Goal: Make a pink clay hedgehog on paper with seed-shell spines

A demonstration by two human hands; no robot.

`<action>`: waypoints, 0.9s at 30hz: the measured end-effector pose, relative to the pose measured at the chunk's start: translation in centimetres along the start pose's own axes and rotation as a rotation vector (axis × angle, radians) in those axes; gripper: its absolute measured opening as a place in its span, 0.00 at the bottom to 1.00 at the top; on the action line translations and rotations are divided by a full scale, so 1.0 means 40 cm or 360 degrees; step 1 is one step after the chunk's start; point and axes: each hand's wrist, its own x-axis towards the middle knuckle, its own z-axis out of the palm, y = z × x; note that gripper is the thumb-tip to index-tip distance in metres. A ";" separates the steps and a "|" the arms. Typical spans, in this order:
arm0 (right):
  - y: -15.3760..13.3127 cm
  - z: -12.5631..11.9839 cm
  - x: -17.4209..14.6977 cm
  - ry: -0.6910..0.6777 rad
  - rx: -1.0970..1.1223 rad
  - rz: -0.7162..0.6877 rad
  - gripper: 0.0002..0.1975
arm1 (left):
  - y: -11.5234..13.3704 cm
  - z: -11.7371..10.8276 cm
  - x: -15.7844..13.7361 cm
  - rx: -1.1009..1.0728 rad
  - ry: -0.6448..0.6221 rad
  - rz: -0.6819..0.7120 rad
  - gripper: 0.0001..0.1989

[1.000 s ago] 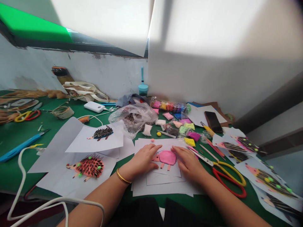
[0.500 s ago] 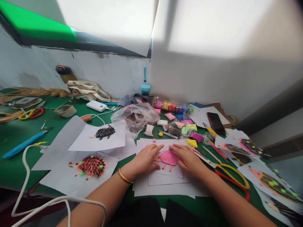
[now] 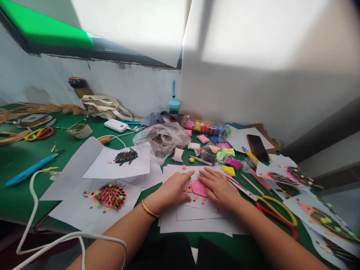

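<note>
A hedgehog figure with a pink clay body [image 3: 198, 188] lies on white paper [image 3: 194, 224] in front of me. My right hand [image 3: 218, 187] rests over the right part of that body, fingers stretched out and hiding some of it. On the other side, my left hand [image 3: 176, 189] lies on the paper by the hedgehog's head, its fingers extended and nothing in its grasp. Just beyond the hands sit a small orange clay ball [image 3: 184, 167] and a yellow clay ball [image 3: 191, 160].
Scissors [image 3: 270, 210] lie right of my right hand. Finished hedgehog pictures [image 3: 108, 197] are on the left, more on the right. Bags of coloured clay [image 3: 233, 163], a plastic bag of seeds [image 3: 161, 140] and a phone [image 3: 257, 146] lie behind. A blue craft knife [image 3: 33, 168] is far left.
My right hand has shifted left and now covers part of the pink body, which showed fully before. My left hand stays in nearly the same place.
</note>
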 end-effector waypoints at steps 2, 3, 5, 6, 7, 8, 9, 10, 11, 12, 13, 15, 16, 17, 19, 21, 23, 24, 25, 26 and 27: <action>0.000 0.002 0.009 -0.0027 -0.0011 -0.0009 0.25 | 0.001 0.000 0.000 0.0007 0.0005 -0.0009 0.50; 0.000 0.003 0.013 -0.0033 -0.0011 -0.0013 0.24 | 0.001 0.000 0.001 0.0011 0.0006 -0.0011 0.50; -0.001 0.003 0.018 -0.0039 -0.0012 -0.0018 0.23 | 0.001 0.000 0.000 0.0016 0.0003 -0.0011 0.49; -0.002 0.003 0.018 -0.0036 -0.0016 -0.0019 0.23 | 0.001 0.000 0.000 0.0017 0.0003 -0.0010 0.49; -0.003 0.002 0.018 -0.0026 -0.0024 -0.0018 0.23 | 0.001 0.000 0.000 0.0018 0.0005 -0.0008 0.49; -0.005 0.001 0.017 -0.0010 -0.0034 -0.0016 0.23 | 0.001 0.000 -0.001 0.0019 0.0008 -0.0005 0.50; -0.006 0.001 0.015 0.0006 -0.0046 -0.0016 0.23 | 0.001 0.000 -0.001 0.0022 0.0011 -0.0002 0.50; -0.008 0.002 0.013 0.0021 -0.0060 -0.0018 0.23 | 0.001 0.000 -0.001 0.0025 0.0014 0.0002 0.50; -0.010 0.003 0.011 0.0033 -0.0074 -0.0020 0.22 | 0.001 0.000 -0.001 0.0028 0.0013 0.0009 0.50; -0.011 0.004 0.009 0.0036 -0.0085 -0.0024 0.22 | 0.001 0.000 -0.001 0.0030 0.0009 0.0015 0.50; -0.013 0.006 0.008 0.0035 -0.0094 -0.0030 0.21 | 0.001 -0.001 -0.001 0.0032 0.0004 0.0020 0.50; -0.016 0.010 0.009 0.0032 -0.0106 -0.0044 0.20 | 0.002 -0.001 -0.002 0.0036 -0.0004 0.0020 0.50; -0.017 0.011 0.011 0.0030 -0.0108 -0.0054 0.20 | 0.002 -0.002 -0.002 0.0036 -0.0003 0.0021 0.50; -0.018 0.012 0.013 0.0027 -0.0109 -0.0063 0.20 | 0.003 -0.002 -0.002 0.0035 0.0001 0.0023 0.50; -0.020 0.014 0.017 0.0030 -0.0107 -0.0067 0.20 | 0.003 -0.002 -0.003 0.0031 0.0001 0.0039 0.50; -0.021 0.015 0.018 0.0049 -0.0109 -0.0056 0.20 | 0.002 -0.002 -0.003 0.0029 0.0002 0.0044 0.50; -0.023 0.015 0.016 0.0080 -0.0117 -0.0044 0.20 | 0.002 -0.001 -0.004 0.0034 0.0010 0.0031 0.50; -0.024 0.014 0.015 0.0092 -0.0120 -0.0045 0.21 | 0.002 -0.001 -0.003 0.0036 0.0016 0.0025 0.50; -0.026 0.013 0.013 0.0098 -0.0121 -0.0048 0.20 | 0.002 -0.002 -0.003 0.0037 0.0019 0.0023 0.50; -0.027 0.012 0.013 0.0096 -0.0121 -0.0050 0.20 | 0.003 -0.002 -0.002 0.0035 0.0016 0.0026 0.49; -0.029 0.011 0.013 0.0090 -0.0118 -0.0053 0.20 | 0.004 -0.002 -0.002 0.0032 0.0010 0.0034 0.49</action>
